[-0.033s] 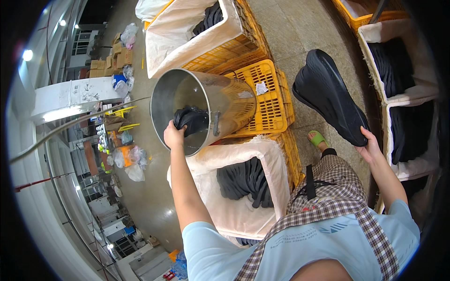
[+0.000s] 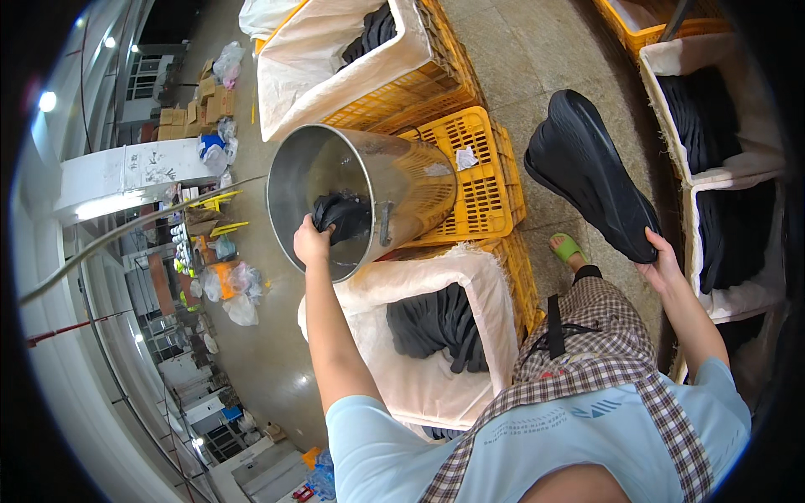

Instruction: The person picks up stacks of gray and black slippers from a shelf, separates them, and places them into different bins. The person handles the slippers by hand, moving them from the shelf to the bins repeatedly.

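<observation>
My right hand [image 2: 661, 263] is closed on one narrow end of a black shoe sole [image 2: 591, 172], which it holds up at the right, tilted over the floor. Inside the mouth of a round metal drum [image 2: 412, 159], my left hand [image 2: 313, 241] grips a black, bunched, cloth-like piece [image 2: 344, 216]. That piece lies low in the drum, partly hidden by my fingers, and its exact kind is not clear. Below the drum, a white-lined crate [image 2: 436, 401] holds a pile of black soles [image 2: 436, 327].
The drum lies against an upturned yellow crate [image 2: 457, 189] with a scrap of paper on top. More lined crates [image 2: 369, 75] of black pieces stand beyond, and others [image 2: 738, 180] line the right side. At far left are cardboard boxes [image 2: 197, 113] and plastic bags [image 2: 239, 285]. A green slipper [image 2: 568, 248] shows below.
</observation>
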A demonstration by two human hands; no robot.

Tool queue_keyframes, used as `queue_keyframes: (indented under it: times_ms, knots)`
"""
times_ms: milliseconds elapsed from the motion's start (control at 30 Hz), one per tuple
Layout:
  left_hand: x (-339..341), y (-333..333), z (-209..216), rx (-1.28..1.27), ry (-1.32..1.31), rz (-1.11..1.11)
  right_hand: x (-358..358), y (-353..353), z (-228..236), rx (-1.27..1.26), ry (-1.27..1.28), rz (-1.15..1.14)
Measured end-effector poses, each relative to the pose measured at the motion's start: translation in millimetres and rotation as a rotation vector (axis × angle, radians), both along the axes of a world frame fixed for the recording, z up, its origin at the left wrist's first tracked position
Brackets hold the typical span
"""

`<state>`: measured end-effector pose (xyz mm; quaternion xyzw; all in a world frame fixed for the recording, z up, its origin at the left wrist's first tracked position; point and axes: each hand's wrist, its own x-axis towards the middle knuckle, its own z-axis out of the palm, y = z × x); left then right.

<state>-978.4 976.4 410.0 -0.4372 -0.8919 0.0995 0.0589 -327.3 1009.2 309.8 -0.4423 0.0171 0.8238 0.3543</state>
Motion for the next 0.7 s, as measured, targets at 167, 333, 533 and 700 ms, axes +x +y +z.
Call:
queue_keyframes:
  times_ms: [167,333,533,700]
  knots:
    - [-6,14,-25,-0.111,-0.025,-0.031,5,1,-8,-0.087,-0.108,-0.008]
    - [-9,15,-25,-0.118,-0.023,-0.069,-3,7,-10,-0.109,-0.126,-0.002]
    - [-5,-5,32,-0.008,0.015,-0.122,-11,19,-7,-0.090,-0.124,0.080]
    - [-2,-37,100,0.138,0.149,-0.203,-18,20,3,-0.015,-0.151,0.130]
